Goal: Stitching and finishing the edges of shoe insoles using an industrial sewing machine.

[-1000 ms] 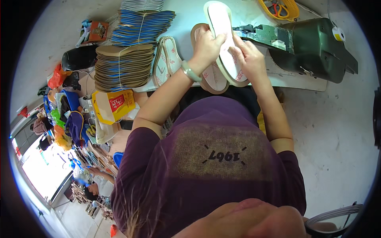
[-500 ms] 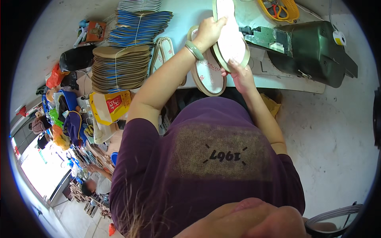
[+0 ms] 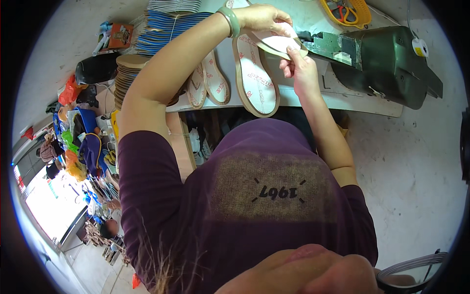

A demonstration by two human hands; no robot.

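Observation:
Both my hands are on a pale shoe insole (image 3: 274,43) with a cream rim, tilted sideways above the white table. My left hand (image 3: 267,18), bracelet at the wrist, reaches across its far side with fingers bent over the edge. My right hand (image 3: 302,70) pinches the near end, thumb on top. The insole's right end is close to the nose of a green machine (image 3: 335,48); I cannot tell whether they touch. Below it, a printed insole (image 3: 258,81) with a brown edge lies on the table. Two more insoles, one of them (image 3: 215,81) overlapping the other, lie to its left.
Bundled stacks of blue-edged insoles (image 3: 164,29) and brown insoles (image 3: 128,78) stand at the left, partly behind my left arm. A yellow basket (image 3: 364,17) with scissors sits at the far right. The table's front edge (image 3: 372,107) runs before me. Another person is at the lower left.
The insole in my hands has swung from upright to sideways, toward the machine. My left arm has stretched farther forward. The two insoles at the left now show more fully.

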